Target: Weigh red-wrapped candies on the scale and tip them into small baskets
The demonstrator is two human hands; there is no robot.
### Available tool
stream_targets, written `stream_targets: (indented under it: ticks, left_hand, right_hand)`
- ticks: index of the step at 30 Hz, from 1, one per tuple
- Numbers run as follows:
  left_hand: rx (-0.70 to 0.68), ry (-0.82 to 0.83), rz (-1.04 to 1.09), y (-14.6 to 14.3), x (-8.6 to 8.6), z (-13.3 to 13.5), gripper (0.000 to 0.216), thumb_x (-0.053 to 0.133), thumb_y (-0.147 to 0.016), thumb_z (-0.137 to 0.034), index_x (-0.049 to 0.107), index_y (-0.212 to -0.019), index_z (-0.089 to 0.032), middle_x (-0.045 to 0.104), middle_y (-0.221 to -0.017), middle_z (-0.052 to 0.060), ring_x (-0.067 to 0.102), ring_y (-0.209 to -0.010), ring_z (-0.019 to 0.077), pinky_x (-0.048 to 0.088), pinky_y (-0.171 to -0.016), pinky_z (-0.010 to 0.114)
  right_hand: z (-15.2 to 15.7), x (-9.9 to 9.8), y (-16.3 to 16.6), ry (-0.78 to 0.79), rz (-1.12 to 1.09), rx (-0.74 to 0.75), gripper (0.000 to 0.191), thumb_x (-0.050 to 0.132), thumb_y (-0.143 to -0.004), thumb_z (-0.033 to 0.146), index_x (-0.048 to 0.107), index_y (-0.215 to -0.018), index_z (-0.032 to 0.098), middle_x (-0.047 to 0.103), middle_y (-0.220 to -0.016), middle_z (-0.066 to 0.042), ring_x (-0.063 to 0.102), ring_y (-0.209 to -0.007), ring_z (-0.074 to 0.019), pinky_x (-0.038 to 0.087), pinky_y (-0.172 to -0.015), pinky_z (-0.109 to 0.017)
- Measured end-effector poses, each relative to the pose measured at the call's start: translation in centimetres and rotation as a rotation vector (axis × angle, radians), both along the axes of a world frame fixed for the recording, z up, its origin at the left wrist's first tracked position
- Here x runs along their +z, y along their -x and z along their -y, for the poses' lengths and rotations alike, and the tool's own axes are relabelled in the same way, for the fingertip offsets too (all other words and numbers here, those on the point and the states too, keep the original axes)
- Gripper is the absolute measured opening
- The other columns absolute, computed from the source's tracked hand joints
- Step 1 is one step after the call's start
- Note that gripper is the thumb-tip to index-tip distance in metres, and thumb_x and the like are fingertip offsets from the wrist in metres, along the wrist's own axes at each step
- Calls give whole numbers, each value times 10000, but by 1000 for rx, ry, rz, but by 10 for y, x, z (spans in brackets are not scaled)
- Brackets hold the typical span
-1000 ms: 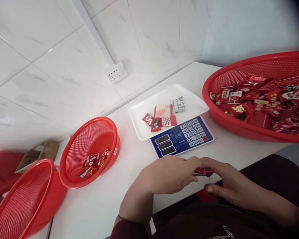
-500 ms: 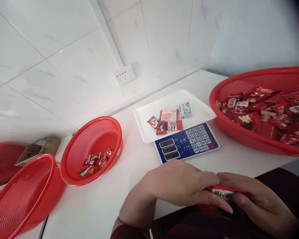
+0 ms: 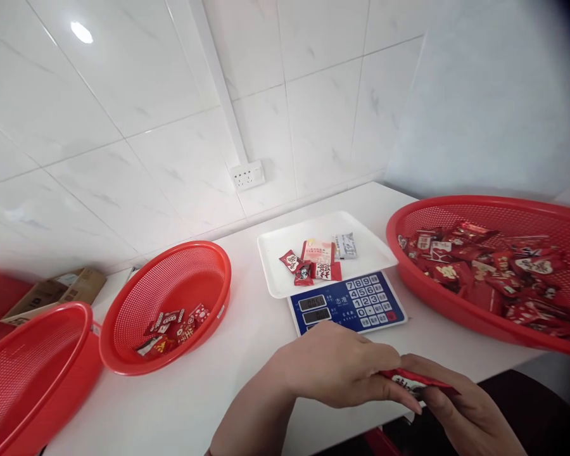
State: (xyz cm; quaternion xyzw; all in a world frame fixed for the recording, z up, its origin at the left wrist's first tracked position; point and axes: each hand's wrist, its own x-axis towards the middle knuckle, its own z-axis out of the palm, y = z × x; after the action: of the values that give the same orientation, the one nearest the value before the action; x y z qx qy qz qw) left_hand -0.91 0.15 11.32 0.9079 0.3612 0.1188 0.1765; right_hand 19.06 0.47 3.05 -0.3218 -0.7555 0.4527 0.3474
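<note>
Between my two hands is a small red-and-white wrapped snack packet (image 3: 411,380). My left hand (image 3: 339,367) pinches its left end between thumb and fingers. On the other end, my right hand (image 3: 460,396) closes round the packet, with its thumb on the front. Just beyond my left hand stands a blue digital scale (image 3: 332,301), its lower display partly covered by that hand. The white tray (image 3: 275,253) on the scale carries several packets, among them a pink one (image 3: 318,251) and a grey-white one (image 3: 345,246).
At the right, a large red basket (image 3: 456,316) is heaped with red packets. A smaller red basket (image 3: 123,304) at the left contains several packets, and another red basket (image 3: 42,373) stands beside it. Behind are a cardboard box (image 3: 80,288) and a tiled wall with a socket (image 3: 247,175).
The view has tilted up, so the tray, scale and baskets sit lower in the picture. Both hands still grip the packet, in nearly the same pose.
</note>
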Motion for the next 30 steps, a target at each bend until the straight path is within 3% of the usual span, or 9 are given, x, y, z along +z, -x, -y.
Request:
stream_targets:
  ticks: [3, 5, 9, 13, 18, 22, 25, 30]
  left_hand:
    - [34, -1, -7, -1, 0, -1, 373, 413, -877, -550, 523, -816, -199, 628, -701, -21, 590, -665, 119, 328, -519, 212]
    - [130, 2, -26, -2, -1, -3, 415, 359, -879, -579, 538, -877, -205, 651, -785, -1, 612, -733, 149, 378, -560, 223]
    - [313, -34, -21, 2, -5, -14, 510, 282, -885, -600, 508, -1113, -204, 636, -1049, 68, 600, -951, 214, 473, -724, 301]
    - [400, -166, 12, 9, -12, -37, 541, 274, -899, -571, 491, -1189, -168, 562, -1210, 106, 497, -1150, 228, 417, -955, 361]
    - [417, -235, -148, 13, -16, -85, 617, 257, -882, -616, 405, -1320, -207, 385, -1419, 108, 228, -1367, 275, 213, -1105, 469]
    - [347, -125, -284, 15, -21, -121, 637, 254, -860, -657, 341, -1368, -282, 255, -1499, 76, 104, -1401, 291, 122, -1106, 531]
    - [361, -53, -275, 16, -26, -139, 607, 262, -872, -633, 328, -1372, -294, 238, -1501, 82, 153, -1388, 298, 157, -1085, 539]
    - [504, -99, -208, 14, -33, -157, 529, 243, -908, -571, 416, -1287, -245, 405, -1355, 108, 390, -1254, 265, 290, -1031, 456]
  right_hand:
    - [-3, 1, 3, -11, -29, -45, 487, 371, -876, 570, 618, -630, 229, 567, -592, -30, 531, -536, -162, 453, -507, -255]
    - [-7, -7, 4, 10, -60, -126, 487, 371, -877, 564, 616, -634, 220, 566, -574, -28, 538, -534, -162, 455, -505, -252]
    - [-14, -43, 5, 101, -51, -262, 476, 378, -866, 572, 615, -685, 201, 592, -574, -26, 551, -542, -160, 467, -529, -250]
    - [-19, -71, 7, 126, 74, -214, 475, 377, -862, 560, 562, -620, 196, 577, -566, -18, 534, -538, -147, 434, -518, -237]
    - [-19, -67, 11, 29, 182, -102, 474, 333, -882, 541, 523, -615, 197, 543, -579, -9, 518, -545, -140, 406, -518, -232]
    - [-17, -67, 10, -36, 189, -77, 461, 327, -894, 519, 501, -612, 198, 541, -585, -6, 513, -542, -135, 401, -518, -228]
    - [-16, -73, 9, -45, 172, -98, 458, 330, -902, 511, 493, -609, 200, 535, -577, 0, 513, -537, -133, 398, -512, -225]
    - [-15, -76, 9, -79, 160, -90, 454, 347, -900, 518, 511, -615, 204, 550, -581, 3, 515, -529, -133, 401, -508, -227]
